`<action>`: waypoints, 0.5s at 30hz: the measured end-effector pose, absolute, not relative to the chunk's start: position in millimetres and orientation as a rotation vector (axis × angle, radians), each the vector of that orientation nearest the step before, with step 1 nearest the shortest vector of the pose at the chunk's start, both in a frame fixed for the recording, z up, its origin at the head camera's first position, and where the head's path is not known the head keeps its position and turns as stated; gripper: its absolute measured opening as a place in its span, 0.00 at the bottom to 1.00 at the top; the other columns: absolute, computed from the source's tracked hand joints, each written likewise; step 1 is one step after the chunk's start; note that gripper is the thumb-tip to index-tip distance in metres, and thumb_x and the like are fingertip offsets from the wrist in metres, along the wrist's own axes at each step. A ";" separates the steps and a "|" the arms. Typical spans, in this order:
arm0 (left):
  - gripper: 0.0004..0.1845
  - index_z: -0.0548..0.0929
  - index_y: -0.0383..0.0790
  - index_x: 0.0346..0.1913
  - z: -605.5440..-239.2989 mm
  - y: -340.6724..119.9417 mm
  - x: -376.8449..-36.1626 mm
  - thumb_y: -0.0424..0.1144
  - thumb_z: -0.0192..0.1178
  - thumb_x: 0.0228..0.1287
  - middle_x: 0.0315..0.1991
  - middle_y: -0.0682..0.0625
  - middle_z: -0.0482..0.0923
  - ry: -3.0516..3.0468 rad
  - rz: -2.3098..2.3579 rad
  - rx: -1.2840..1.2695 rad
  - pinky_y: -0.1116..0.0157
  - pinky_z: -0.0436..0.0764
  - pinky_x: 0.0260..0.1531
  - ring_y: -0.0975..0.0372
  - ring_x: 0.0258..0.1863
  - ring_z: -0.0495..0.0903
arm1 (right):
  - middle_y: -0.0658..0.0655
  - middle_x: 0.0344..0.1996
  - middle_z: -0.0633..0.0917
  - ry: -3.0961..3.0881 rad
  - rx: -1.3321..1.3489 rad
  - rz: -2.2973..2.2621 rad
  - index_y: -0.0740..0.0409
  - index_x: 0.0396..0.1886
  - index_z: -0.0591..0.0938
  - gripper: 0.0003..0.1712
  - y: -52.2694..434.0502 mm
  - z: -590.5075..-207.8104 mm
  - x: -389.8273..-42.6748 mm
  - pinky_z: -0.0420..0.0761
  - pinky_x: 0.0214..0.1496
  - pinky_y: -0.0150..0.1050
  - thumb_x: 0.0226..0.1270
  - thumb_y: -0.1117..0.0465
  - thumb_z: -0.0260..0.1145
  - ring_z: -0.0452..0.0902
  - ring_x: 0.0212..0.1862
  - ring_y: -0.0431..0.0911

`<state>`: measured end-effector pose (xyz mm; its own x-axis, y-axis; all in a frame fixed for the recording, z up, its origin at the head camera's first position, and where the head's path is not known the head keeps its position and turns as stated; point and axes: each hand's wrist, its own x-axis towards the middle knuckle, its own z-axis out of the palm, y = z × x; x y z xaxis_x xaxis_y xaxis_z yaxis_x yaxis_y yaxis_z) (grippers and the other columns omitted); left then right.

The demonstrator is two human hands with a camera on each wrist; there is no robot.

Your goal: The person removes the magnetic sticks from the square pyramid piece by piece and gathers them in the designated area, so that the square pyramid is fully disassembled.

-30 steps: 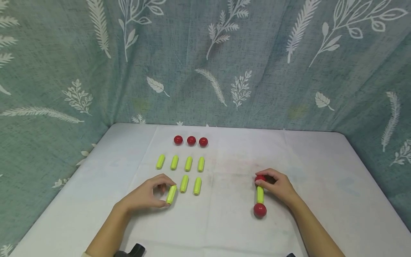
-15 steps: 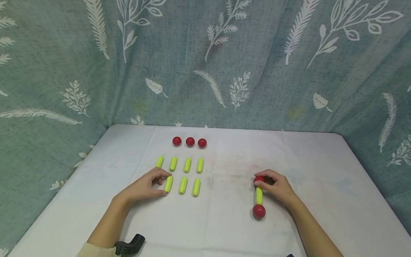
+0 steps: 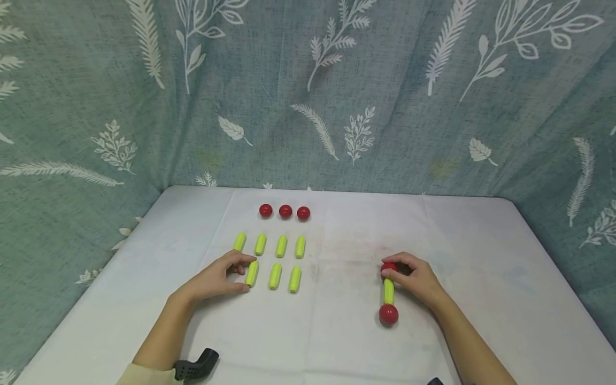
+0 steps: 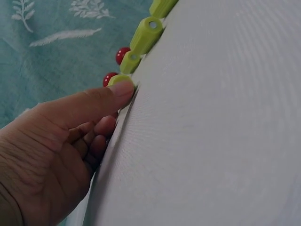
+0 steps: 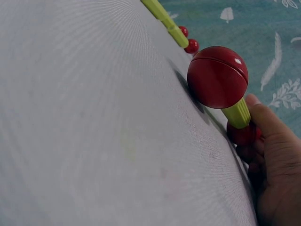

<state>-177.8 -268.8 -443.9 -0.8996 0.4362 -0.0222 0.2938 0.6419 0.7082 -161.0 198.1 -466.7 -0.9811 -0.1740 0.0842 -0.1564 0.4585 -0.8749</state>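
The left hand (image 3: 218,278) has slid its green peg (image 3: 251,273) back into line with the front row on the tabletop (image 3: 337,342), its grip apparently still pinching it. The right hand (image 3: 416,279) stays put, grip closed on the dumbbell's (image 3: 388,292) far ball.

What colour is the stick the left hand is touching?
Lime green stick, pinched by the left hand; clearest in the head view.

The right hand (image 3: 416,279) covers most of the far red ball (image 3: 387,266); the black object (image 3: 196,365) is cut off
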 end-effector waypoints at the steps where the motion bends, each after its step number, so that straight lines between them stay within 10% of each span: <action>1: 0.33 0.75 0.40 0.58 -444.2 -268.9 -177.5 0.38 0.74 0.46 0.39 0.52 0.72 2.673 1.110 0.599 0.69 0.72 0.43 0.62 0.39 0.70 | 0.48 0.43 0.84 2.670 -0.302 -1.595 0.49 0.46 0.84 0.19 198.0 -466.4 -160.9 0.76 0.50 0.30 0.56 0.50 0.72 0.74 0.48 0.45; 15: 0.30 0.77 0.34 0.56 -433.6 -245.4 -163.1 0.34 0.74 0.47 0.38 0.47 0.74 2.749 1.324 0.916 0.68 0.74 0.41 0.62 0.37 0.72 | 0.49 0.44 0.83 2.679 -0.284 -1.595 0.50 0.47 0.83 0.19 198.3 -465.8 -160.8 0.76 0.49 0.30 0.56 0.50 0.72 0.74 0.49 0.46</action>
